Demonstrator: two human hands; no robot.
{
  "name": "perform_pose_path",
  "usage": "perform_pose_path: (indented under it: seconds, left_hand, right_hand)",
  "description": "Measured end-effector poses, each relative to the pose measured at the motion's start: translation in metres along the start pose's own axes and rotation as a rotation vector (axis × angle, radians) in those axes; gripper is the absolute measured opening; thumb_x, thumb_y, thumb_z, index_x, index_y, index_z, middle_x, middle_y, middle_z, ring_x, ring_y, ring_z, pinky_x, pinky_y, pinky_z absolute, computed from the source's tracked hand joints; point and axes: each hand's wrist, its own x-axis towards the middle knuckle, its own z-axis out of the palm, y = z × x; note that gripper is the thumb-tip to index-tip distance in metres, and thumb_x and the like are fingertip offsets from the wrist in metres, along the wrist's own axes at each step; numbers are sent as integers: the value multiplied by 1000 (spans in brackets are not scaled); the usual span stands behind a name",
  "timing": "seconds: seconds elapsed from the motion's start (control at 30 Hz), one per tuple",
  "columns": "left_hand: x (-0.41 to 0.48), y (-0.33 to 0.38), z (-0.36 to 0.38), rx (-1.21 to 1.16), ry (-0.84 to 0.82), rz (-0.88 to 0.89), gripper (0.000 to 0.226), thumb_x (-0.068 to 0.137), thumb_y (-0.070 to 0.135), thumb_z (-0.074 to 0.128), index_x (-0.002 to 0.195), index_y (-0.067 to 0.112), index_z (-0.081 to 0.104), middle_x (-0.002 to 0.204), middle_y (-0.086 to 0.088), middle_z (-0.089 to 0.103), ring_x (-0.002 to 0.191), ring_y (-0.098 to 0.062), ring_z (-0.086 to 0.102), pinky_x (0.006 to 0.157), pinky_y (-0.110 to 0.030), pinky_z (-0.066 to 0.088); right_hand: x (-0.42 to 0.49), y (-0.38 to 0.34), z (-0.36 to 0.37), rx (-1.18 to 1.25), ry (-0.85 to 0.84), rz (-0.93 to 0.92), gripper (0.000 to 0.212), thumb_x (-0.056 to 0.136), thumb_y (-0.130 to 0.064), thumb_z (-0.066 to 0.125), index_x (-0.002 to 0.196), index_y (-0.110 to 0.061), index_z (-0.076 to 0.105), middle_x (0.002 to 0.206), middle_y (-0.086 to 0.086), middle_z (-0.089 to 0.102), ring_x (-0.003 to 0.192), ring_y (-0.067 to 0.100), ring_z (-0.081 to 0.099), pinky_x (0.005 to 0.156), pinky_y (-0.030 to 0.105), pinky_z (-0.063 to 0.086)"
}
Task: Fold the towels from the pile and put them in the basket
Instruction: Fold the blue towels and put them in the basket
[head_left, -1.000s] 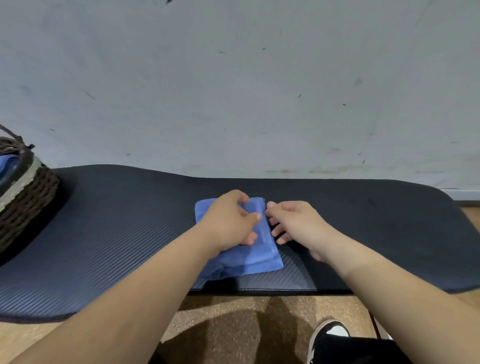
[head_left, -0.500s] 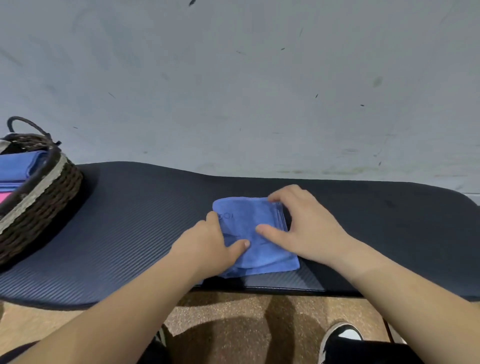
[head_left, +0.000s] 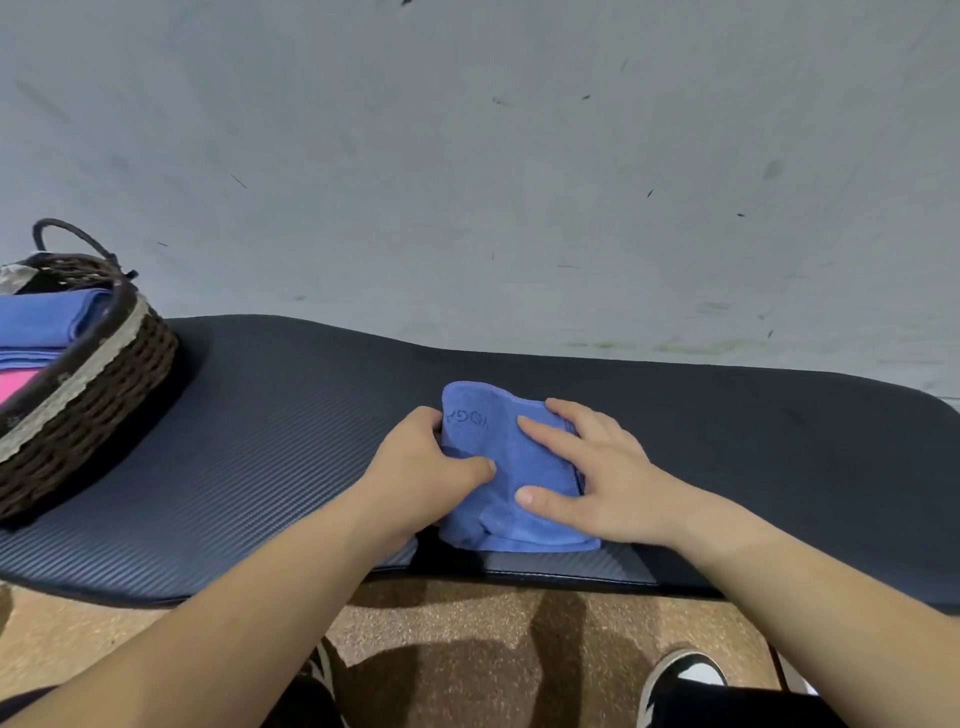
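A folded blue towel (head_left: 511, 467) with stitched lettering lies on the dark ribbed mat (head_left: 270, 447), near its front edge. My left hand (head_left: 421, 467) grips the towel's left side, thumb on top and fingers tucked under. My right hand (head_left: 602, 478) holds the right side, with thumb and forefinger spread on top of the cloth and the other fingers over its right edge. The towel's far edge bulges up slightly. A dark wicker basket (head_left: 88, 395) stands at the far left, holding folded blue towels (head_left: 47, 317) and a pink one (head_left: 18, 382).
A pale grey wall (head_left: 519, 182) rises directly behind the mat. Below the mat's front edge is cork-coloured floor (head_left: 467, 618) with my black and white shoes (head_left: 680, 675). The basket's thin handle (head_left: 67, 234) loops up at its back.
The view has swung left, showing more of the basket. My left hand has shifted from pressing on top of the towel to gripping its left side. My right hand came onto its right side.
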Motion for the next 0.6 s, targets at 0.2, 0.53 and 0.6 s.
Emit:
perform_pose_path:
  seconds: [0.2, 0.53, 0.6]
  left_hand:
    - [-7, 15, 5, -69, 12, 110, 37, 85, 28, 81, 115, 26, 59, 94, 6, 71, 81, -4, 70, 62, -15, 51]
    - [-12, 39, 46, 167, 15, 272, 24, 94, 36, 70, 112, 30, 55, 86, 1, 73, 82, -11, 69, 77, -32, 58]
    - [-9, 42, 56, 182, -73, 261, 14, 98, 32, 63, 103, 23, 53, 91, -8, 74, 84, -24, 72, 83, -45, 58]
  right_hand:
    - [-4, -16, 1, -3, 45, 4, 97, 61, -83, 42, 152, -52, 32, 164, -12, 16, 152, 13, 10, 124, 38, 9]
    - [-19, -1, -31, 477, 52, 261, 38, 92, -33, 70, 129, -30, 62, 78, -6, 62, 64, 2, 58, 64, 24, 52]
    - [-23, 2, -32, 615, 57, 276, 21, 101, -18, 55, 117, -21, 69, 72, -2, 65, 58, 6, 59, 60, 27, 54]
